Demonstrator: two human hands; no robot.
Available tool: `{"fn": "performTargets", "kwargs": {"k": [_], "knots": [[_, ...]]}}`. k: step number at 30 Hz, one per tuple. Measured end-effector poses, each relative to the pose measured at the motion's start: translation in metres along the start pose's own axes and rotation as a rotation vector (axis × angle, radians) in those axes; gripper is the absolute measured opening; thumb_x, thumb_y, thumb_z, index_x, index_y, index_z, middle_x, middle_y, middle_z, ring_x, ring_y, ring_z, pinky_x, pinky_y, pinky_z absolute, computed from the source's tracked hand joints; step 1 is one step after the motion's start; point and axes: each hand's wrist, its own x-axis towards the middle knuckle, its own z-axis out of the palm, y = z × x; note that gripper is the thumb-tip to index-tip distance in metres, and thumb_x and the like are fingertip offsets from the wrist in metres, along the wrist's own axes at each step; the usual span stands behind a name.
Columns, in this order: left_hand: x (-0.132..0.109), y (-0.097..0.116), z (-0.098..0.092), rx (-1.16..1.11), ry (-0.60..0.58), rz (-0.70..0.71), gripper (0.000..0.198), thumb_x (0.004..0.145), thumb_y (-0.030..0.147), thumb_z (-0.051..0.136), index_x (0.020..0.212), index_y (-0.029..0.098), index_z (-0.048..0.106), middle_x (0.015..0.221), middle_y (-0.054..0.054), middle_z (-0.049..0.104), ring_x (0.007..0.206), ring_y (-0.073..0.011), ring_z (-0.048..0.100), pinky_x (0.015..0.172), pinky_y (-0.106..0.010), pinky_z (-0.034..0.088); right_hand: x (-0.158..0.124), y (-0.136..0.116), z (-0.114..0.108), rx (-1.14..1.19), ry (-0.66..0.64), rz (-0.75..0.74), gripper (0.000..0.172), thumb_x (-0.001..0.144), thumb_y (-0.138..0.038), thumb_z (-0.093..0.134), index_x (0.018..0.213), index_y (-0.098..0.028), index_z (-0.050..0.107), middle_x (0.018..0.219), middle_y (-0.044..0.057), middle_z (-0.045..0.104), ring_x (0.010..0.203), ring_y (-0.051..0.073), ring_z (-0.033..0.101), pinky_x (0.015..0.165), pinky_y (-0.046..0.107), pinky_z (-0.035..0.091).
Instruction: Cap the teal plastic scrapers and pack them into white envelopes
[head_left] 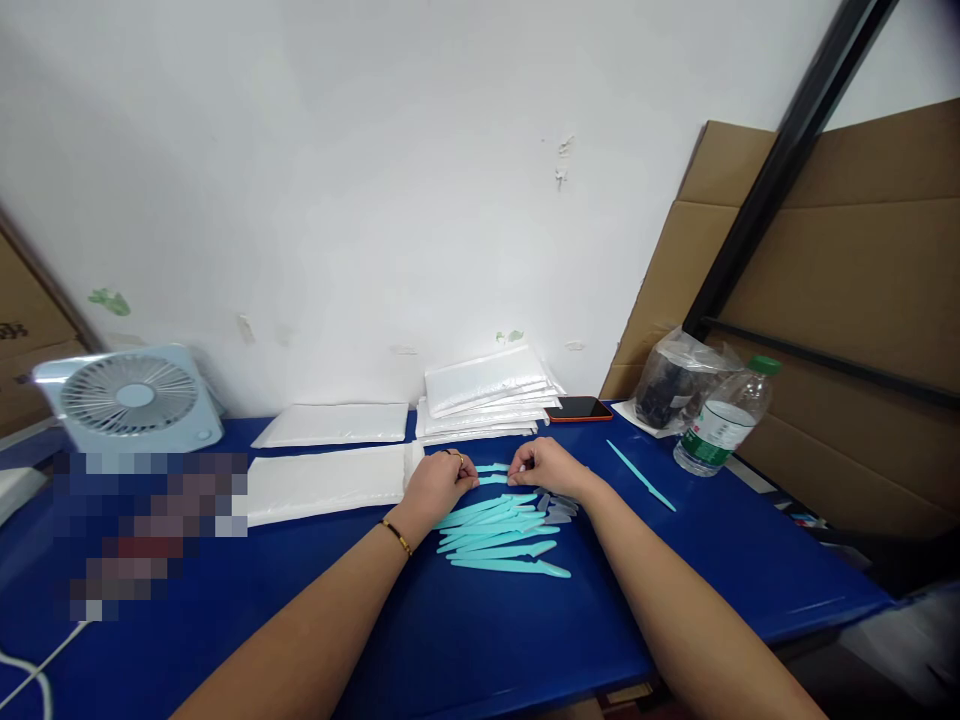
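Observation:
Several teal plastic sticks [501, 540] lie in a loose pile on the blue table [465, 640], with a few grey pieces [559, 508] at the pile's right. My left hand [439, 485], wearing a ring and a gold bracelet, and my right hand [546, 466] are both curled at the far side of the pile. Between them they pinch the two ends of teal sticks [493, 473]. One more teal stick [640, 474] lies alone to the right.
White padded mailers lie flat [326, 482] and in a stack [486, 395] against the wall. A phone [577, 408], a bagged dark object [675, 385] and a water bottle [724, 420] sit at the right. A small fan [131, 398] stands at the left; cardboard leans right.

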Motion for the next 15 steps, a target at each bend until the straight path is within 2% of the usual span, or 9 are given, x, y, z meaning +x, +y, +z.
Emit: {"fn": "performTargets", "kwargs": {"k": [2, 4, 7, 10, 12, 15], "knots": [[-0.001, 0.002, -0.002, 0.041, 0.055, 0.011, 0.015, 0.079, 0.029, 0.057, 0.087, 0.022, 0.066, 0.089, -0.003, 0.065, 0.085, -0.0181, 0.058, 0.075, -0.027, 0.041, -0.002, 0.0, -0.007, -0.017, 0.041, -0.033, 0.017, 0.069, -0.033, 0.066, 0.076, -0.018, 0.073, 0.069, 0.002, 0.068, 0.062, 0.013, 0.058, 0.056, 0.022, 0.041], [-0.005, 0.004, -0.005, 0.036, 0.062, 0.023, 0.018, 0.078, 0.033, 0.057, 0.089, 0.022, 0.066, 0.093, -0.003, 0.064, 0.088, -0.0187, 0.057, 0.077, -0.027, 0.041, -0.008, 0.003, -0.02, -0.018, 0.042, -0.075, 0.017, 0.07, -0.033, 0.066, 0.078, -0.019, 0.073, 0.075, 0.003, 0.068, 0.068, 0.014, 0.059, 0.061, 0.023, 0.043], [-0.01, 0.006, -0.008, -0.063, -0.072, 0.066, 0.018, 0.075, 0.038, 0.059, 0.08, 0.022, 0.067, 0.085, -0.001, 0.064, 0.079, -0.0159, 0.058, 0.067, -0.023, 0.042, -0.018, 0.01, -0.039, -0.025, -0.058, -0.102, 0.018, 0.066, -0.034, 0.07, 0.077, -0.02, 0.074, 0.08, 0.003, 0.066, 0.071, 0.015, 0.059, 0.064, 0.023, 0.044], [-0.012, 0.005, -0.008, -0.133, -0.18, 0.063, 0.013, 0.074, 0.033, 0.059, 0.074, 0.022, 0.066, 0.074, 0.001, 0.065, 0.069, -0.0132, 0.058, 0.059, -0.021, 0.04, -0.021, 0.017, -0.043, -0.049, -0.147, -0.063, 0.017, 0.063, -0.034, 0.072, 0.073, -0.021, 0.075, 0.077, 0.002, 0.066, 0.068, 0.014, 0.059, 0.06, 0.023, 0.044], [-0.011, 0.003, -0.007, -0.114, -0.143, 0.03, 0.011, 0.074, 0.029, 0.057, 0.074, 0.021, 0.065, 0.071, 0.002, 0.065, 0.066, -0.0128, 0.057, 0.058, -0.021, 0.039, -0.019, 0.019, -0.038, -0.056, -0.141, -0.028, 0.017, 0.065, -0.034, 0.07, 0.074, -0.021, 0.075, 0.074, 0.002, 0.067, 0.064, 0.014, 0.058, 0.057, 0.022, 0.043], [-0.01, 0.0, -0.007, -0.053, -0.042, 0.011, 0.01, 0.075, 0.026, 0.055, 0.074, 0.021, 0.065, 0.074, 0.001, 0.064, 0.069, -0.0137, 0.057, 0.061, -0.022, 0.039, -0.015, 0.018, -0.03, -0.071, -0.063, 0.004, 0.017, 0.069, -0.035, 0.068, 0.077, -0.021, 0.074, 0.072, 0.001, 0.069, 0.062, 0.013, 0.058, 0.056, 0.022, 0.041]]}}
